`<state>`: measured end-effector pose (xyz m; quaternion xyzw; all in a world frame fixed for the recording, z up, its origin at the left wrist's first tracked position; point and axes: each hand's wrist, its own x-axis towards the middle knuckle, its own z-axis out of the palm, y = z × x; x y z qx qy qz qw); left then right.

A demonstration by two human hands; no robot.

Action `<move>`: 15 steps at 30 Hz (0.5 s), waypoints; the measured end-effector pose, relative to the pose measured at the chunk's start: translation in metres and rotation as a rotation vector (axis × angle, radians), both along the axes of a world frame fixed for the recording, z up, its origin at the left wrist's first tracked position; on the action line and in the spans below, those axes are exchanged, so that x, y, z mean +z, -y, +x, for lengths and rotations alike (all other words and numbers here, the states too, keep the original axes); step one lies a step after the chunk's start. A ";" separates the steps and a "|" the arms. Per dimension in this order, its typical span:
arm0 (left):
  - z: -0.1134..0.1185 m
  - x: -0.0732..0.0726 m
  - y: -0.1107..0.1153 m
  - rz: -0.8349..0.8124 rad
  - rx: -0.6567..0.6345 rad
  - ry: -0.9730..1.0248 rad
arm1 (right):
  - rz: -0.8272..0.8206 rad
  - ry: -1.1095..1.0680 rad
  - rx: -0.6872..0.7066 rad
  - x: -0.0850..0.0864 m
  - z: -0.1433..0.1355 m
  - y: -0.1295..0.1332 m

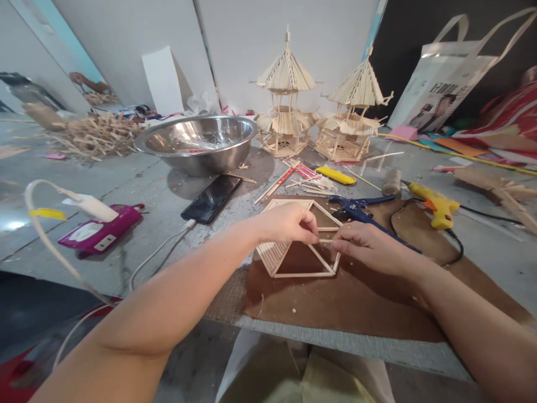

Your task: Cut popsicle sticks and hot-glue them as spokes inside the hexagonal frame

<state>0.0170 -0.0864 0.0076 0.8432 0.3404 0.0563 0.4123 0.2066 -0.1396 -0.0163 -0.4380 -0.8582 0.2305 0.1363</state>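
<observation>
A flat, many-sided frame of pale wooden sticks point(304, 274) lies on a brown board point(302, 308). Its left part is filled with parallel sticks, while open triangles show elsewhere. Above the frame, my left hand point(289, 224) pinches one end of a short wooden stick point(325, 241). My right hand point(361, 240) has its fingers closed on the other end. Whether the stick touches the frame I cannot tell. Just beyond my right hand lies a pair of blue-handled cutters point(361, 210), partly covered by that hand.
Two stick pagodas point(287, 134) point(346, 129) stand at the back. A steel bowl point(197, 145), phone point(212, 198) and purple power strip point(100, 229) are to the left. Loose sticks point(308, 179), a yellow cutter knife point(335, 175) and a yellow glue gun point(436, 204) with its cord lie around the board.
</observation>
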 end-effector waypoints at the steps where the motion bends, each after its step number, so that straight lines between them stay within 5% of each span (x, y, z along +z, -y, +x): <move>1: 0.001 0.000 0.002 0.025 -0.041 -0.050 | 0.005 0.012 0.032 0.000 -0.001 0.001; 9: 0.006 -0.001 0.010 0.067 -0.224 -0.263 | -0.088 -0.001 0.161 -0.002 -0.005 0.004; 15: 0.006 0.001 0.012 0.071 -0.340 -0.353 | -0.184 -0.041 0.091 -0.006 0.002 -0.001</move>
